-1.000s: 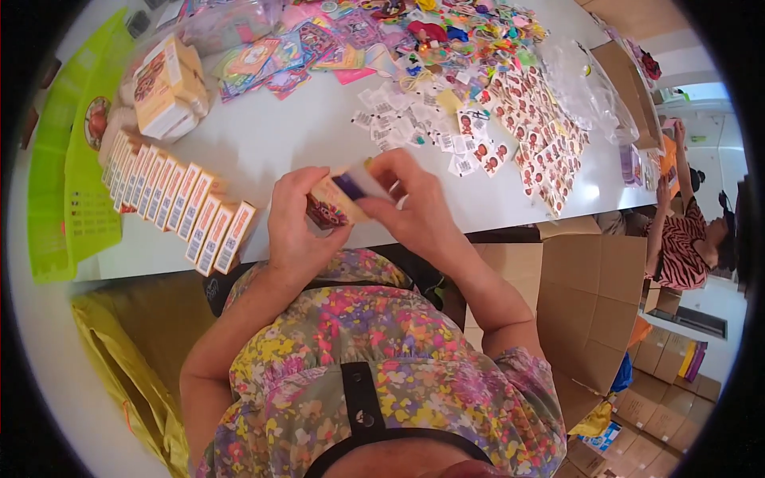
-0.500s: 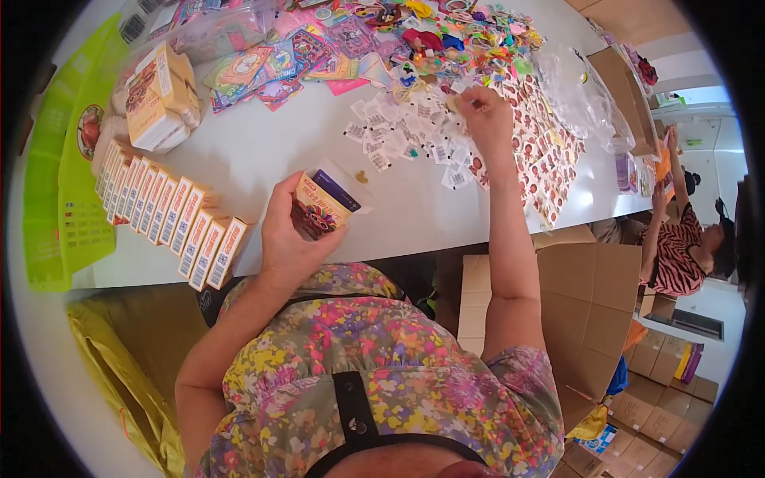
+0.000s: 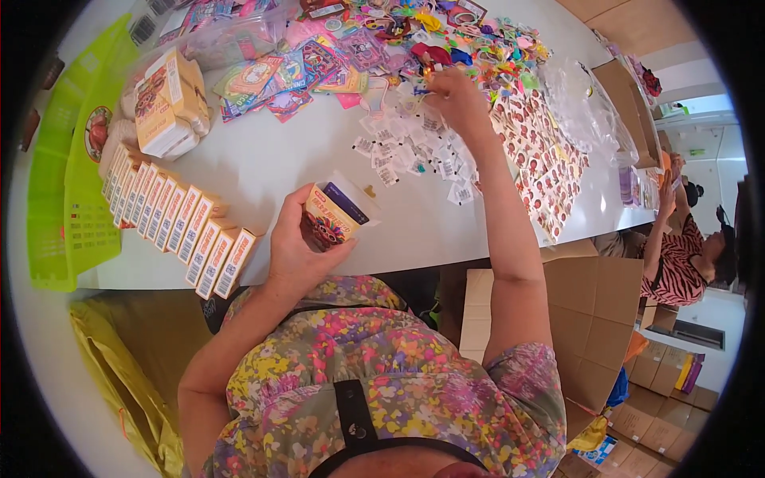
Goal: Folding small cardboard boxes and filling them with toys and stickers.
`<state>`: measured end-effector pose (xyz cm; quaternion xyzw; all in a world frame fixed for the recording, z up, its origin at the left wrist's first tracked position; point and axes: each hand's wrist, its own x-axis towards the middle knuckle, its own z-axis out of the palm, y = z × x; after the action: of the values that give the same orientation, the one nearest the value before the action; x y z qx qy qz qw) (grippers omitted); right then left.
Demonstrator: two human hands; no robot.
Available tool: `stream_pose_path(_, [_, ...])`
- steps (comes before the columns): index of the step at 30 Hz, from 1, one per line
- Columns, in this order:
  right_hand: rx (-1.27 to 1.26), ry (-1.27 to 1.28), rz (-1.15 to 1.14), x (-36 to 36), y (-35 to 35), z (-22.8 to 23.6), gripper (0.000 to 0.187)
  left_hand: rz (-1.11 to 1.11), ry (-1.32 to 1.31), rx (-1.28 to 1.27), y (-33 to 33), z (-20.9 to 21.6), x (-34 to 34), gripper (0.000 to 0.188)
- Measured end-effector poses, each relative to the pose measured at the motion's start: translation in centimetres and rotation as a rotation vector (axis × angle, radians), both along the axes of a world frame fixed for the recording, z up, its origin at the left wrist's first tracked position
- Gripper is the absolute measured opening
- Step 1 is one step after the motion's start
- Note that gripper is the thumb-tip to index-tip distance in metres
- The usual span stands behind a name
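My left hand (image 3: 296,248) is wrapped round a small cardboard box (image 3: 327,224) with a colourful picture on its front. The box stands with its top flaps up, and a dark blue card or packet (image 3: 348,201) shows inside. My right hand (image 3: 462,102) reaches to the near edge of a heap of small coloured toys (image 3: 478,52). Its fingers are bent together, and what lies between them is hidden. Small white printed sachets (image 3: 398,143) are spread just below that hand, beside sheets of little printed figures (image 3: 538,155).
A row of similar boxes (image 3: 171,215) stands left of my hand. Behind it are a bundle of boxes (image 3: 167,103), a green basket (image 3: 76,191) and colourful cards (image 3: 299,72). Clear plastic bags (image 3: 594,111) lie at right. Another person (image 3: 685,251) works at the far right.
My right hand has moved away and slightly left, from above the white sachets to the toy heap. My left hand still grips the box, shifted only slightly in view.
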<state>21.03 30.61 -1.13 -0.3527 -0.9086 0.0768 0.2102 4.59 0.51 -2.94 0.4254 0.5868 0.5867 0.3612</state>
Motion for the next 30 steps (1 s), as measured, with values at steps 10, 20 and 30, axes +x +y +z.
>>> stream_pose_path(10, [-1.099,0.865,0.192,1.7,-1.2,5.9,0.014,0.058,0.108,-0.024,0.2,-0.4,0.0,0.075])
stream_pose_path(20, [-0.665,0.512,-0.053,0.0,-1.9,3.3,0.017,0.067,0.090,-0.015,0.2,-0.6,0.1,0.074])
stream_pose_path(30, [-1.410,0.988,0.373,-2.3,-10.3,7.2,0.008,0.029,0.070,-0.114,0.7,-0.3,0.3,0.075])
